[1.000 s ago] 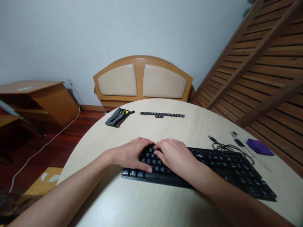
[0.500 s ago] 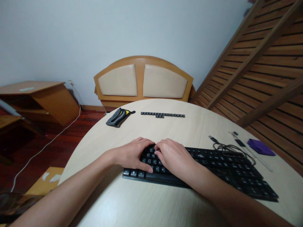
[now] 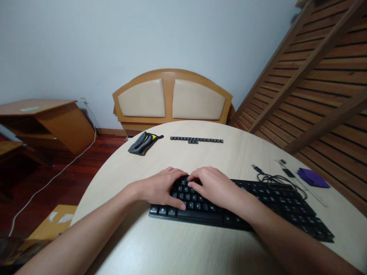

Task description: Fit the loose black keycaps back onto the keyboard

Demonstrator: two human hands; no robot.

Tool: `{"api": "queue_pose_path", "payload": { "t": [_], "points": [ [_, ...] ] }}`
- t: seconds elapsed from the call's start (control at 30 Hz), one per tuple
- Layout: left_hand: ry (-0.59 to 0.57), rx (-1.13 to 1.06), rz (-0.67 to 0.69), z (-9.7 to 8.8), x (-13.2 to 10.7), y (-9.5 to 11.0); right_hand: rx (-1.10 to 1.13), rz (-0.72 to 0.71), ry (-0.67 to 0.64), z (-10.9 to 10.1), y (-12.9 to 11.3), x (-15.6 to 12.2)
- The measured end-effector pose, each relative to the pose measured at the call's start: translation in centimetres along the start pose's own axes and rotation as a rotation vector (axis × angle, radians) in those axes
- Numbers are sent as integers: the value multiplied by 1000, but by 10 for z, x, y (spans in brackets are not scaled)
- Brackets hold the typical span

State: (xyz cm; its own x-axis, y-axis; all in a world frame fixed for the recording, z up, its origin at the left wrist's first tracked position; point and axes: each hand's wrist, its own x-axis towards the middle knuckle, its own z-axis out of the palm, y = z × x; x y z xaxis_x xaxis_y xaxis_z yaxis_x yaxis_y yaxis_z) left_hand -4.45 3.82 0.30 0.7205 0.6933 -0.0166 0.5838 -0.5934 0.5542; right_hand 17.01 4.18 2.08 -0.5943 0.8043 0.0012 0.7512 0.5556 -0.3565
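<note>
A black keyboard [image 3: 275,204] lies across the round pale wooden table [image 3: 183,244]. My left hand [image 3: 159,188] rests on the keyboard's left end, fingers laid over the upper keys and thumb stretched along the bottom row. My right hand [image 3: 213,185] sits beside it, touching it. Its fingers are bent and held together over the keys at the upper left, and the tips hide whatever is between them. A row of loose black keycaps [image 3: 196,140] lies at the far side of the table.
A grey and yellow pouch [image 3: 142,143] lies at the far left of the table. A coiled black cable [image 3: 269,178], thin tools [image 3: 301,183] and a purple cloth [image 3: 312,178] lie at the right. Behind the table stand a padded headboard [image 3: 172,98] and slatted wood [image 3: 321,76].
My right hand has drawn slightly back toward the keyboard's top edge, uncovering more keys in the lower rows. My left hand has stayed in place.
</note>
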Motion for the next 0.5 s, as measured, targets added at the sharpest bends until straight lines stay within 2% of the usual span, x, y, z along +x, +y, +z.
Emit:
{"api": "queue_pose_path", "payload": {
  "t": [0.1, 0.2, 0.27, 0.5],
  "points": [
    [-8, 6, -16, 0, 0, -1, 41, 9, 36, -2, 7, 5],
    [-10, 17, -44, 0, 0, -2, -76, 101, 94, -4, 18, 20],
    [-14, 22, -59, 1, 0, -3, -185, 164, 102, -4, 27, 35],
    [-19, 39, -62, 1, -1, -3, -257, 280, 144, -1, 58, 97]
  ]
}}
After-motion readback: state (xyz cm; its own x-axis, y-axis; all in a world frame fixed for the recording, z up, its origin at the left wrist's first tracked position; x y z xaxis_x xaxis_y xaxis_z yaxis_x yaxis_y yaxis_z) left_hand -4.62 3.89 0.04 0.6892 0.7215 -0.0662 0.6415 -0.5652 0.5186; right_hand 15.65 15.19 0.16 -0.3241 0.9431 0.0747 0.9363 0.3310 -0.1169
